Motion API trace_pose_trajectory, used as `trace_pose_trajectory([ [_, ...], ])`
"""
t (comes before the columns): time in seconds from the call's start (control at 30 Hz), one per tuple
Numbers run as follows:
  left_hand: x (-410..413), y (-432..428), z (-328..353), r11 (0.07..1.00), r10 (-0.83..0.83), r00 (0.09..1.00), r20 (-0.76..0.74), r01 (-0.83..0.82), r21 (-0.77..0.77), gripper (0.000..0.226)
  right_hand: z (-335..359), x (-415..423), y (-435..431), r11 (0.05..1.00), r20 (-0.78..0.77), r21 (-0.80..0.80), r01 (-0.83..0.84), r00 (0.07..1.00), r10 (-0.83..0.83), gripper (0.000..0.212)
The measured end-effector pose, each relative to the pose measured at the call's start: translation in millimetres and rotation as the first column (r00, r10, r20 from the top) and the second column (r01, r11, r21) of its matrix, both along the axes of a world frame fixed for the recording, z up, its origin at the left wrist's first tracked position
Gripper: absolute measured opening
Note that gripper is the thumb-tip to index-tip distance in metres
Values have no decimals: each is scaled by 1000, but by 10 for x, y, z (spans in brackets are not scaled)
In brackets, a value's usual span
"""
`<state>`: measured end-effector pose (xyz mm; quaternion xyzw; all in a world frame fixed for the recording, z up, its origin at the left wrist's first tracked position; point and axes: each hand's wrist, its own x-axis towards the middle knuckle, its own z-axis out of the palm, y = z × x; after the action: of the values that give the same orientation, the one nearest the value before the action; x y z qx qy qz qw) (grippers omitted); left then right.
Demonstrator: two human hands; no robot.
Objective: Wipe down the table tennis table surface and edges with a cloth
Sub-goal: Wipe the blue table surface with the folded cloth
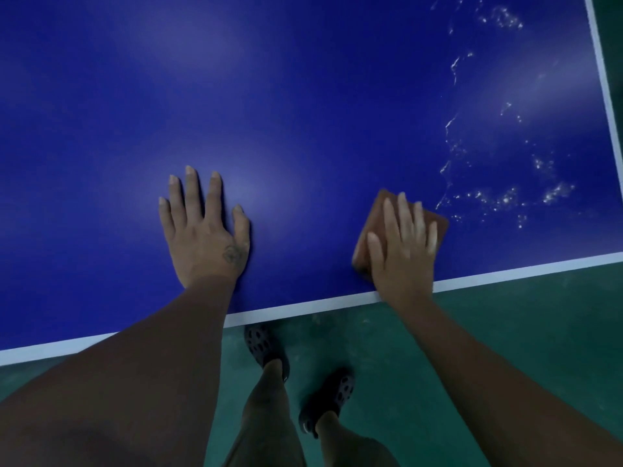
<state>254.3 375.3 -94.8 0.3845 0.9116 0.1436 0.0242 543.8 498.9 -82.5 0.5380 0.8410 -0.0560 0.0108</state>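
Pressing flat, the right hand (pixel 403 241) pins a folded brown cloth (pixel 374 214) to the blue tabletop (pixel 303 96) near its white edge line (pixel 505 273) — fingers straight, spread over it. The left hand (pixel 205 227) rests open, likely bracing; wet droplets (pixel 505 197) glisten just beside the cloth — probably next.

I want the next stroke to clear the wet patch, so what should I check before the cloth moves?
1. Brown cloth flat under the right hand: ok.
2. Left hand flat on the blue table, apart from the cloth: ok.
3. Glistening droplets right of the cloth wiped away: not ok.
4. Surface between cloth and droplets free of objects: ok.
5. White edge line beside the cloth clean: cannot tell.
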Motion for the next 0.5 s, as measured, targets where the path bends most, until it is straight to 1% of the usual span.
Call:
trace_pose_trajectory([
  [0.03, 1, -3, 6, 1000, 1, 1000, 4, -1, 0, 65, 0, 114, -146, 999, 10, -12, -51, 999, 51, 64],
  [0.1, -1, -2, 10, 1000, 1, 1000, 12, -1, 1, 66, 2, 335, -354, 975, 23, -55, -217, 976, 218, 64],
  [0.13, 1, -3, 10, 1000, -1, 1000, 16, 1, 4, 66, 16, 414, -387, 958, 31, -73, -277, 960, 279, 64],
  [0.17, 3, -5, 13, 1000, -2, 1000, 19, 2, 6, 66, 37, 441, -375, 949, 37, -84, -303, 951, 307, 64],
  [0.23, 5, -4, 27, 1000, -5, 1000, 23, 5, 2, 66, 52, 297, -291, 964, 46, -74, -254, 965, 258, 65],
  [0.33, -3, -7, 48, 1000, -8, 999, 39, 9, -9, 67, 44, -322, -224, 999, 40, -33, -26, 999, 28, 65],
  [0.37, -5, -9, 52, 1000, -8, 999, 45, 9, -11, 67, 36, -549, -246, 1000, 24, -21, 16, 1000, -16, 66],
  [0.4, -4, -10, 55, 1000, -10, 999, 49, 11, -13, 67, 25, -738, -296, 1000, 4, -16, 1, 1000, -1, 66],
  [0.43, -9, -10, 55, 1000, -13, 999, 51, 14, -15, 67, -1, -867, -371, 998, -21, -10, -70, 997, 70, 66],
  [0.5, -21, -13, 50, 1000, -17, 999, 50, 17, -17, 67, -63, -910, -532, 965, -75, 9, -260, 963, 260, 64],
])
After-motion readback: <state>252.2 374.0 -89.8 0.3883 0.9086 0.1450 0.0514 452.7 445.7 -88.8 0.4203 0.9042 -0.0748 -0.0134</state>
